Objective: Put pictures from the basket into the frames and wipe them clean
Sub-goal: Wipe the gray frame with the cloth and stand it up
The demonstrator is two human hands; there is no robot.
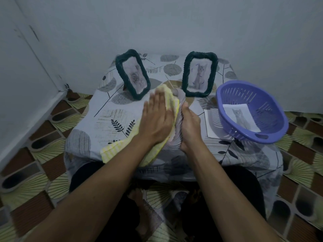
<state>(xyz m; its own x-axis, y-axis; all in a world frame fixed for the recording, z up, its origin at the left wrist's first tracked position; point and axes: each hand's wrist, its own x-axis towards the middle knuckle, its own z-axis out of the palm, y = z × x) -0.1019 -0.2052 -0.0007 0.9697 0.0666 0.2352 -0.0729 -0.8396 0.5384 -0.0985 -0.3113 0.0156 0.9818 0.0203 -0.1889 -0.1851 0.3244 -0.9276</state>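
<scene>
Left hand (157, 119) lay flat, fingers extended, pressing a yellow cloth (167, 96) against an object held on edge at tabletop (97, 119) centre; object blurred, identity unclear. Right hand (189, 126) was clamped on that object's right side. Two frames (132, 74) (199, 73) stood behind, pictures inside. Basket (251, 110) at right held a cat picture (241, 117).

A home room is shown: patterned floor tiles (43, 133), plain painted walls (174, 23), and a low table covered by a leaf-print cloth (108, 119).
</scene>
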